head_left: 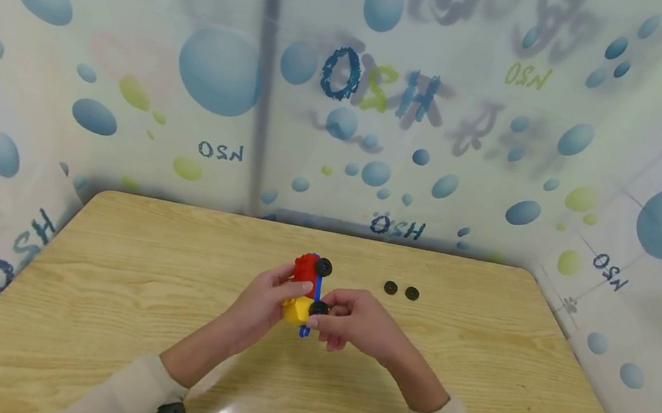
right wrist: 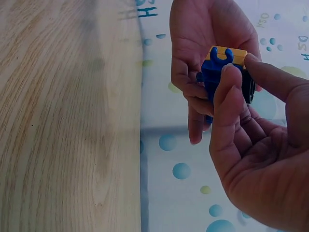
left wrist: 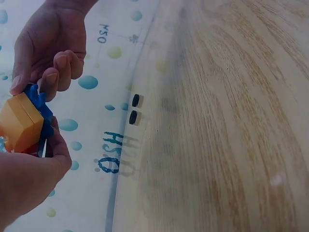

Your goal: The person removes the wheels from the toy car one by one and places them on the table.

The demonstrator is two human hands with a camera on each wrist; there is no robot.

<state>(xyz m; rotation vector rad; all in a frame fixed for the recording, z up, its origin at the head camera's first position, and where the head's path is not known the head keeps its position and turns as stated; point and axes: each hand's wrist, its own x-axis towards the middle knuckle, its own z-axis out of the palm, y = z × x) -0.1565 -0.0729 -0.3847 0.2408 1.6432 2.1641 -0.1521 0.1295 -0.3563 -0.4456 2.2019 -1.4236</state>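
A toy truck [head_left: 306,275] with a red body, a yellow cab [left wrist: 20,122] and a blue chassis [right wrist: 212,77] is held on its side above the table. My left hand [head_left: 262,302] grips it from the left, thumb across the red part and fingers underneath. With thumb and fingers my right hand [head_left: 360,322] pinches the black wheel [head_left: 318,308] beside the yellow cab. Another black wheel [head_left: 323,267] sits on the truck's far end. A blue hook [right wrist: 221,54] sticks out at the cab end. The truck's other side is hidden.
Two loose black wheels, a left one [head_left: 391,287] and a right one [head_left: 412,293], lie on the wooden table [head_left: 136,263] beyond my right hand. A patterned curtain-like wall [head_left: 206,181] encloses the table at the back and both sides.
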